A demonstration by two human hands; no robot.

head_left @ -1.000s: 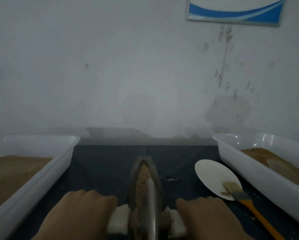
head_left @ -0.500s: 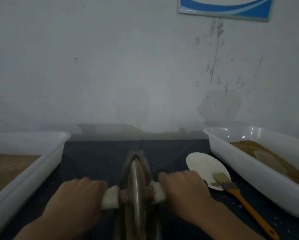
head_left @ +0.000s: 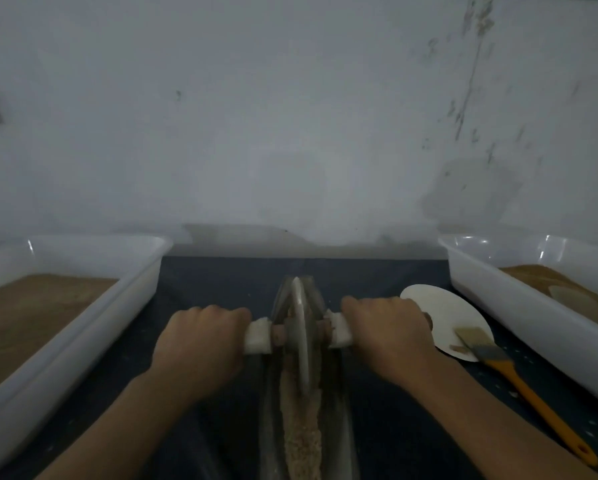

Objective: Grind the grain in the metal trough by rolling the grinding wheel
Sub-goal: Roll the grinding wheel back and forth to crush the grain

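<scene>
Your left hand [head_left: 200,341] and right hand [head_left: 387,332] are each wrapped tight around one end of the axle handle [head_left: 259,337], whose ends are padded in white wrapping. That even grip on both sides keeps the grinding wheel [head_left: 299,334] standing upright on its edge, so it tracks down the middle of the metal trough [head_left: 339,410] rather than riding up a wall.

The wheel is a thin, dull grey metal disc. It sits toward the far end of the trough, with its rim pressed into the grain [head_left: 302,431]. The trough is long, narrow and boat-shaped, tapering to a point at the far end, and it runs from there toward you down the centre of the dark table [head_left: 221,282]. The grain lies as a pale, coarse, crumbly strip along the bottom of the trough, mostly on the near side of the wheel.

White plastic trays flank you: the left tray [head_left: 138,285] and the right tray [head_left: 498,306] both hold a brown, fine-looking material, kept well clear of the rolling path. Just right of your right hand, a round white plate [head_left: 460,317] carries the bristles of a brush [head_left: 519,379] with an orange handle, probably kept within reach for sweeping out the trough.
</scene>
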